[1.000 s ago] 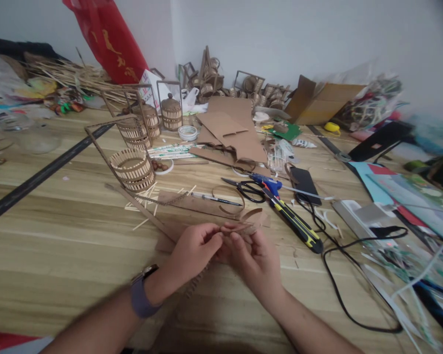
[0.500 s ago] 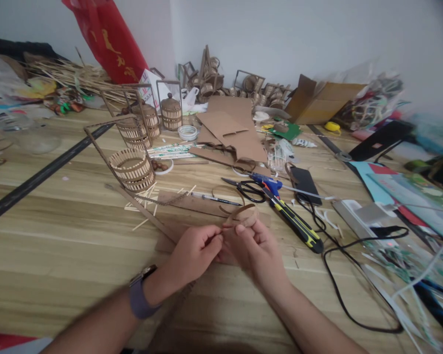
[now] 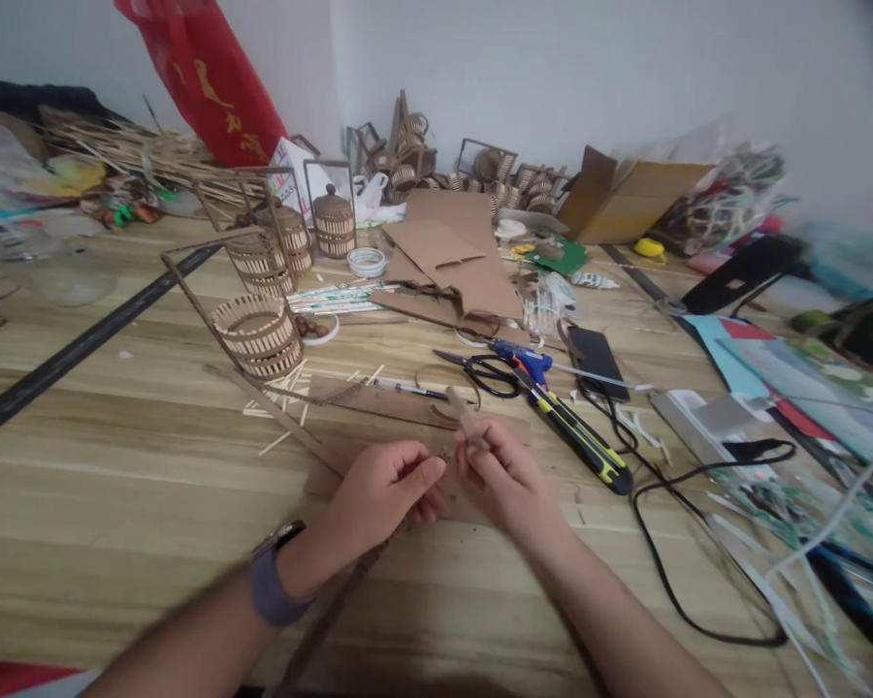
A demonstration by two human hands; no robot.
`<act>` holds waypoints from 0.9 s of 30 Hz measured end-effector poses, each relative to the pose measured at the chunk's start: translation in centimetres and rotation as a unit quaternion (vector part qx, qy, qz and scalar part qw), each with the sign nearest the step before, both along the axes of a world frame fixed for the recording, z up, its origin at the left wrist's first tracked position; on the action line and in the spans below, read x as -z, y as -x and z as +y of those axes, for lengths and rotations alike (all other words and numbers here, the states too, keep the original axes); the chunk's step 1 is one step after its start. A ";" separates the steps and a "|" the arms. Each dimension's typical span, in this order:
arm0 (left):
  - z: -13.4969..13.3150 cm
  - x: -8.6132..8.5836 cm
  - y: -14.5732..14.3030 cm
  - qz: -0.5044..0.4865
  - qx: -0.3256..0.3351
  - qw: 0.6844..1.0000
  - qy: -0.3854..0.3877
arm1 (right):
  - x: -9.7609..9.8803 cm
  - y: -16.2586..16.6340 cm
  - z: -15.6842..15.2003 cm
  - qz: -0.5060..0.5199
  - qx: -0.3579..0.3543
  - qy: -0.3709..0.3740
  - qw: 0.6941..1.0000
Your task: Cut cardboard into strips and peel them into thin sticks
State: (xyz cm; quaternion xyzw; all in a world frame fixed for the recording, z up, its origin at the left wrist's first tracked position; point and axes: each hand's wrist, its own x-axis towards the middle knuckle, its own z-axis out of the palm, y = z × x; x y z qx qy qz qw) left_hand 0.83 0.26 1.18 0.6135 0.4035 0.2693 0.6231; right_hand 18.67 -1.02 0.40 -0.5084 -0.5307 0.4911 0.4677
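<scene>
Your right hand (image 3: pixel 505 485) pinches a short brown strip (image 3: pixel 463 412) between thumb and fingertips, its free end standing up and away from you, probably to leave that end exposed. Your left hand (image 3: pixel 385 490) curls just beside it, thumb and fingertips brought narrowly together, seemingly on the end of a long dark band (image 3: pixel 335 616); the two hands are near but apart. Both work over a brown card (image 3: pixel 327 475), which perhaps shields the table. Knife (image 3: pixel 578 436), glue gun (image 3: pixel 528 359) and scissors (image 3: pixel 469 363) lie beyond your right hand, presumably for easy reach; an upright basket (image 3: pixel 269 359) stands beyond your left.

Hard to make out: your fingers cover the strip's lower end and the band's upper end; the band blurs below your left wrist and runs toward the lower edge, its far end not traceable. Your hands hide much of the card.
</scene>
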 end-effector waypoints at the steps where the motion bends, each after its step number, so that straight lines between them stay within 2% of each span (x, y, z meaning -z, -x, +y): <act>1: 0.0 0.0 0.0 0.007 0.002 1.000 -0.001 | -0.1 0.1 0.0 -0.005 -0.020 0.018 1.000; 5: -0.1 0.2 -0.1 0.050 0.022 0.998 -0.033 | -0.3 0.3 0.0 0.015 -0.052 0.072 0.996; 12: -0.1 0.3 0.0 0.112 0.040 0.976 -0.185 | 0.2 0.8 -0.3 0.092 -0.073 0.159 0.980; 15: 0.0 0.4 0.2 0.162 0.037 0.956 -0.240 | 0.0 0.8 -0.4 0.153 -0.093 0.193 0.965; 18: -0.1 0.3 0.2 0.183 0.048 0.944 -0.270 | -0.5 0.7 -0.5 0.235 -0.137 0.232 0.934; 21: -0.2 0.1 0.3 0.187 0.062 0.917 -0.346 | -1.0 0.5 -0.7 0.297 -0.184 0.259 0.900; 23: -0.3 -0.1 0.5 0.191 0.082 0.893 -0.400 | -1.2 0.5 -1.0 0.317 -0.198 0.264 0.889; 27: -0.5 -1.1 0.8 0.217 0.131 0.861 -0.440 | -1.5 0.3 -1.4 0.312 -0.202 0.240 0.897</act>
